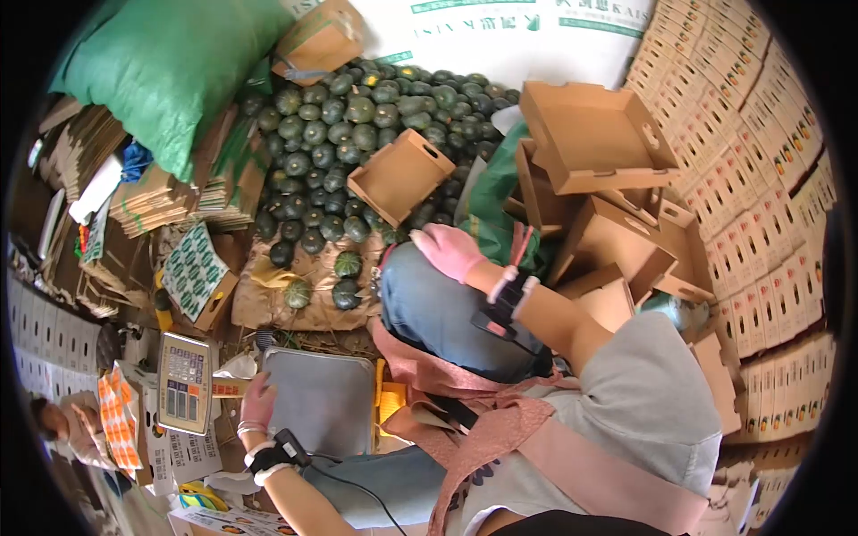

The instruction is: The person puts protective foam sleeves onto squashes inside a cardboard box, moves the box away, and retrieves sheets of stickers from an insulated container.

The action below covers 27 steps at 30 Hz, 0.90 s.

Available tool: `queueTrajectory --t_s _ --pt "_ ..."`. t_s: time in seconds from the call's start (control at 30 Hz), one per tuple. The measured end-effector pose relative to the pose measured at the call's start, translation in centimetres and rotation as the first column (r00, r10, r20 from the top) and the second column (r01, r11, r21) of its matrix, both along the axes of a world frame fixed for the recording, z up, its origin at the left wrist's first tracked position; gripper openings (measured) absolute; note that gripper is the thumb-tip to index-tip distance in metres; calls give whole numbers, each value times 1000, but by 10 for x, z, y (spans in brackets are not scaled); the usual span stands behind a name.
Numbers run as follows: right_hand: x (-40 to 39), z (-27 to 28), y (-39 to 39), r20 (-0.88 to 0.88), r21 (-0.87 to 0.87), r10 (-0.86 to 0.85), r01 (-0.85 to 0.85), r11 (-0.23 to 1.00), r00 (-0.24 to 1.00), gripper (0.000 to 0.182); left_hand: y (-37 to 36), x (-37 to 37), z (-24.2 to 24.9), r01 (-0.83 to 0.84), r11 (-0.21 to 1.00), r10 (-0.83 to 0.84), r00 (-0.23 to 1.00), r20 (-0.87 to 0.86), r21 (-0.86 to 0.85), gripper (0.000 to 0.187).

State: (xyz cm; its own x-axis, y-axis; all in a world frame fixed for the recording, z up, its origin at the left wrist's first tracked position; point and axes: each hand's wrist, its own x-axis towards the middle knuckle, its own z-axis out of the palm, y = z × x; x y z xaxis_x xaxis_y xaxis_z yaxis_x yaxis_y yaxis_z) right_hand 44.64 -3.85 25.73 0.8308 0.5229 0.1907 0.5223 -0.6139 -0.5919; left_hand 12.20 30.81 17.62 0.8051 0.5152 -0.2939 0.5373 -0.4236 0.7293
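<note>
**Left hand at the scale, right hand on the knee**

While we sit low among the boxes, our left hand point(257, 404) lies at the near left edge of the scale platform point(323, 397), its pink-gloved fingers curled loosely against the grey metal plate; we cannot tell whether they are closed on anything, and nothing shows in them. Our right hand point(449, 251), also gloved in pink, lies open and flat on our raised knee point(438, 308), holding nothing.

The plate stretches away from the left hand toward the right of the view, with its long side running roughly away from us. Just to the left of that hand, touching the platform's side, stands the scale's keypad display point(184, 382).

Beyond the platform, farther from us, two or three squashes point(347, 264) sit loose on a spread of flattened cardboard point(268, 304), and behind them the big heap of dark green squash point(357, 116) rises toward the white sacking. Those loose ones lie ahead of the plate and between our hands, somewhat nearer the right hand on the knee than the left one at the scale.

Open cardboard trays point(594, 134) are stacked to our right, one more tray point(399, 174) rests on the heap, and a green sack point(170, 71) slumps at upper left.
</note>
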Motion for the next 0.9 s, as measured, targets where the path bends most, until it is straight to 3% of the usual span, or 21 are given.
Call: queueTrajectory --t_s 0.03,0.07,0.1,0.13,0.23,0.27,0.3,0.37,0.4,0.43,0.47,0.5,0.53,0.67,0.7,0.73,0.77,0.8,0.83,0.87,0.9 --pt "9 -19 -9 385 -251 217 -124 960 897 31 1 4 -5 -18 998 15 999 -45 -65 47" --pt "7 -7 -17 426 -363 274 -114 925 862 25 -4 8 -5 -10 999 6 997 -77 -51 49" --pt "7 10 -19 374 -415 135 35 909 917 22 -7 9 -5 -21 999 17 993 -113 -40 50" --pt "-3 36 -24 601 -387 129 146 910 789 23 0 4 -24 6 1000 -7 998 -67 -21 50" --pt "12 71 -51 822 -304 114 261 916 558 40 -12 -2 -17 12 999 -10 999 -53 35 52" --pt "19 84 -57 704 -267 22 235 935 710 49 -9 -10 -35 -18 999 22 996 91 -46 52" --pt "22 89 -67 758 -240 5 271 932 652 54 -6 -13 -54 -15 1000 20 966 258 -21 52" --pt "41 83 -86 826 -324 69 372 870 559 55 -23 -6 10 -177 949 184 983 1 -260 56" --pt "49 76 -98 844 -340 119 351 873 523 56 -10 -8 -15 -85 996 85 996 10 -24 56" --pt "49 77 -103 816 -400 127 390 830 564 58 -16 -8 -1 -150 986 151 989 4 -66 57" --pt "34 90 -99 810 -461 64 564 685 583 59 -24 -6 29 -112 989 126 982 -139 100 57" --pt "60 78 -118 889 -368 49 649 666 455 67 -21 -7 23 -131 978 152 981 -123 161 57" --pt "42 97 -115 888 -379 5 723 578 460 69 -21 -10 22 -126 977 148 982 -120 174 58" --pt "78 100 -155 904 -408 35 835 369 426 71 -15 -28 11 -206 976 204 978 -42 -72 60" --pt "85 101 -172 916 -386 58 835 391 397 74 -9 -31 3 -173 985 172 984 -41 -15 60" --pt "91 102 -188 927 -365 80 835 413 366 77 -15 -33 22 -266 933 240 962 -134 -241 62" --pt "81 105 -187 916 -389 87 813 434 392 80 -12 -36 1 -303 930 285 952 -114 -209 63" --pt "47 131 -152 807 -538 -111 799 269 581 86 -5 -41 -18 -275 935 274 961 -36 -222 63" --pt "40 139 -149 733 -543 -201 738 401 649 94 -7 -37 -3 -174 985 170 974 -148 -16 62" --pt "49 133 -166 660 -458 -246 640 617 710 97 -2 -41 -19 -132 988 137 989 -56 81 59" --pt "63 120 -187 531 -405 -294 543 736 795 96 -2 -39 -16 -129 991 132 986 -101 41 57"
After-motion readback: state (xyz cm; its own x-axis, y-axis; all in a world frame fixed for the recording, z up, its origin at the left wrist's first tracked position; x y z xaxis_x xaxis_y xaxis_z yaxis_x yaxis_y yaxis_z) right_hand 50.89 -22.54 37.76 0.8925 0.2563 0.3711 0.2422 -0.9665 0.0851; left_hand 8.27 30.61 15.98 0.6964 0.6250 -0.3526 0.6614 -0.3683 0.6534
